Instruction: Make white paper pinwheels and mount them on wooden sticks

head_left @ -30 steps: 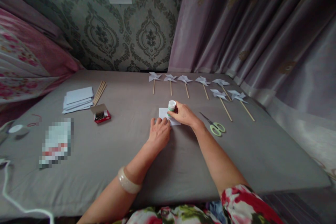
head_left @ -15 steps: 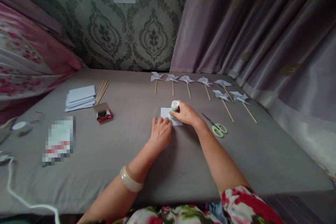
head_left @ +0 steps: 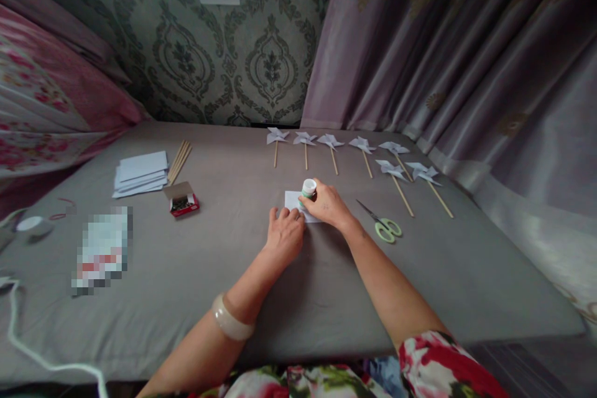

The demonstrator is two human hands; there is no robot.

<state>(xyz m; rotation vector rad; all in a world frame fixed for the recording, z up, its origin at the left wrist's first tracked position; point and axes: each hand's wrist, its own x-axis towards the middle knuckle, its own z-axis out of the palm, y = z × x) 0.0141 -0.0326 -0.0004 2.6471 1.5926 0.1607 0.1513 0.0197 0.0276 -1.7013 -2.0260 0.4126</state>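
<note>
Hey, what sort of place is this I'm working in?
Likely a room in a home, possibly a bedroom: patterned wallpaper at the back, long curtains on the right and pink floral cloth on the left.

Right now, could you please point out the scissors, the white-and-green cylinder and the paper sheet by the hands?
Scissors (head_left: 381,221): head view, where blades meet handles.
White-and-green cylinder (head_left: 308,188): head view, on its white upper part.
Paper sheet (head_left: 291,199): head view, on its uncovered far-left part.

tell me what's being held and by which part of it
The right grip holds the white-and-green tube by its side, below the top.
</note>
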